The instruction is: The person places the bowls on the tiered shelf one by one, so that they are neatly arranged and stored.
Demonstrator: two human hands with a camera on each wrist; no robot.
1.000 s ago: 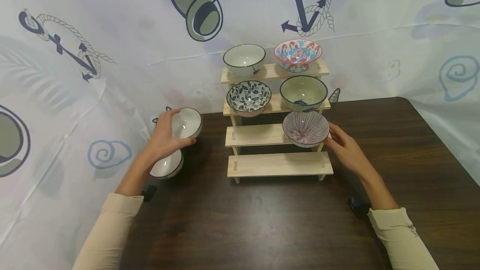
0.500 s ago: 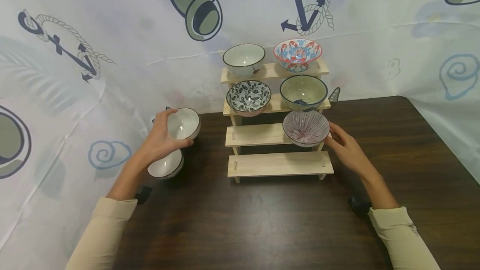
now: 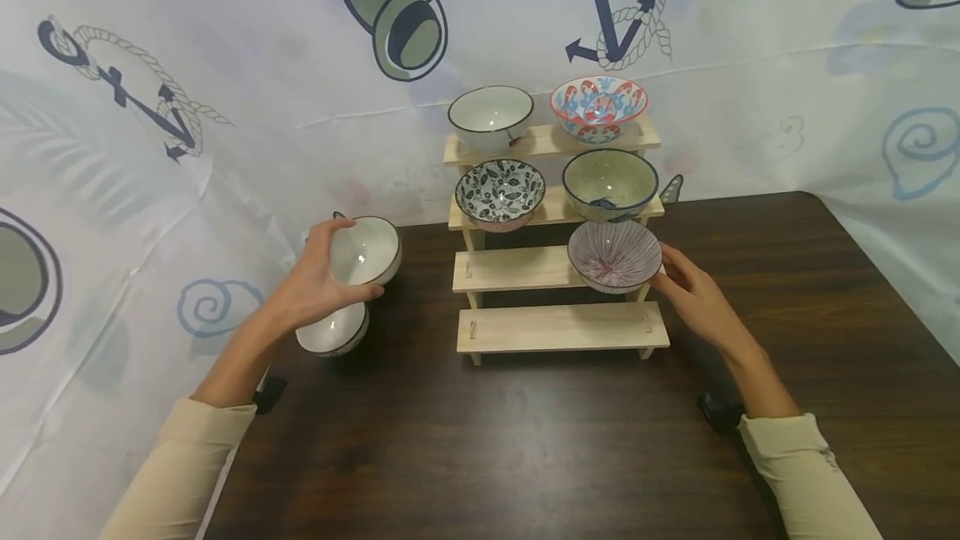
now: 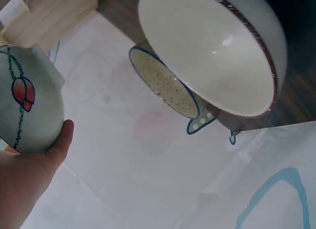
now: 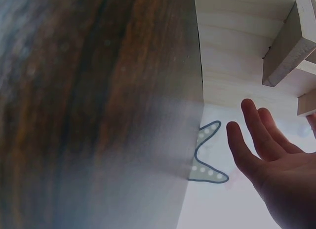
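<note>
In the head view my left hand [image 3: 311,277] holds a white bowl [image 3: 363,252] between thumb and fingers. The left wrist view shows the thumb against that bowl's outside [image 4: 34,100], painted with a red flower, and its base looks raised. A second white bowl [image 3: 333,330] stands nearer, below my wrist; its dark rim and pale inside [image 4: 212,51] fill the left wrist view. At the stand's right, my right hand [image 3: 697,298] pinches the side of a purple-striped bowl [image 3: 613,257] on the third shelf. The right wrist view shows some fingers [image 5: 264,135] extended; the bowl is outside that view.
A stepped wooden stand [image 3: 562,327] carries a white bowl [image 3: 491,119], a red-and-blue bowl [image 3: 598,111], a black floral bowl [image 3: 500,194] and a green bowl [image 3: 610,183]. A speckled blue-rimmed bowl [image 4: 165,83] lies behind my left hand. A printed cloth [image 3: 262,23] backs the dark table [image 3: 525,440].
My left hand and the white bowl in it have shifted slightly left, with the forearm swinging outward. The right hand and striped bowl have stayed in place.
</note>
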